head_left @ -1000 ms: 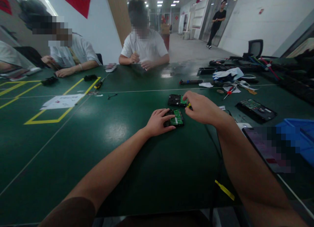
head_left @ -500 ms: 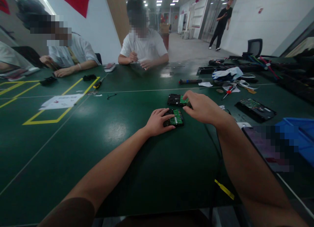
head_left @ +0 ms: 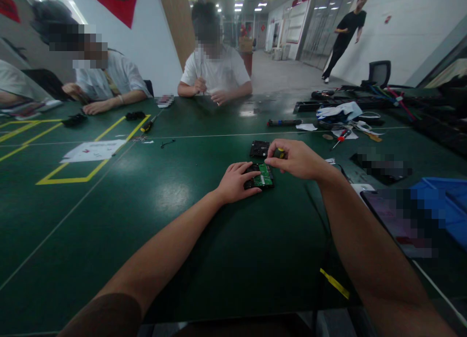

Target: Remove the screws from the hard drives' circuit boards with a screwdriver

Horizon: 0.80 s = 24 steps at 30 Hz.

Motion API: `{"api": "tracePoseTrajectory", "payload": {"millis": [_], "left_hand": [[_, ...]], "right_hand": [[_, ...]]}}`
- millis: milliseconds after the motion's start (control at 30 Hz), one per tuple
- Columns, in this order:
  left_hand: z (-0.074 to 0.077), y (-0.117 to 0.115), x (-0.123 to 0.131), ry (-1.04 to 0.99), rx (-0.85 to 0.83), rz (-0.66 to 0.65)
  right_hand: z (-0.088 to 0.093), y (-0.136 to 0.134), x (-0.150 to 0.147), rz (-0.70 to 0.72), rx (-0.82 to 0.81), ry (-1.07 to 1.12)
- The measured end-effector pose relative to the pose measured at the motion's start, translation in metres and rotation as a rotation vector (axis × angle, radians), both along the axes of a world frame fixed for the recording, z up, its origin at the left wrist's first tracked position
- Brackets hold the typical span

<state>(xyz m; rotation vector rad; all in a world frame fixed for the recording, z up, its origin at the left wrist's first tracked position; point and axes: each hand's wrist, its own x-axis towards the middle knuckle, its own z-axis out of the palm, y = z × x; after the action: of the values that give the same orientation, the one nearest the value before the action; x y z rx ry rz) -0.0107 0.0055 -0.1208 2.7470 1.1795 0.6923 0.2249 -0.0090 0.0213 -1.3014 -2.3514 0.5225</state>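
Observation:
A hard drive (head_left: 267, 176) with a green circuit board lies on the table under my left hand (head_left: 236, 183). My left hand grips its left end, the thumb along the near edge and the other fingers over the top and far side. My right hand (head_left: 295, 158) is closed around a screwdriver (head_left: 279, 153) with a yellow-and-black handle, just above the drive's far right side. The screwdriver's tip cannot be made out. Behind it lies a second hard drive (head_left: 259, 148), partly covered by my right hand.
To the right are another dark drive-like piece (head_left: 381, 168), a phone (head_left: 396, 220), a blue bin (head_left: 443, 201), a red screwdriver (head_left: 341, 136) and gloves (head_left: 339, 112). A paper sheet (head_left: 93, 150) lies left. Two people sit across the table; another person walks behind.
My right hand with the screwdriver has shifted slightly left and turned, so the yellow handle shows more. My left hand stays on the drive. The person in the background has moved right.

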Motion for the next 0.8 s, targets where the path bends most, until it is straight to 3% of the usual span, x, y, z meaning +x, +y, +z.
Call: {"api": "tracePoseTrajectory", "payload": {"millis": [267,500,800], "left_hand": [[0.002,-0.001,0.000,0.007,-0.008,0.004],[0.003,-0.001,0.000,0.007,-0.023,0.007],[0.002,-0.001,0.000,0.016,-0.002,0.002]], "right_hand": [[-0.001,0.004,-0.004,0.010,-0.334,0.313],[0.000,0.007,0.005,-0.023,-0.273,0.275],[0.000,0.009,0.007,0.001,-0.387,0.450]]}}
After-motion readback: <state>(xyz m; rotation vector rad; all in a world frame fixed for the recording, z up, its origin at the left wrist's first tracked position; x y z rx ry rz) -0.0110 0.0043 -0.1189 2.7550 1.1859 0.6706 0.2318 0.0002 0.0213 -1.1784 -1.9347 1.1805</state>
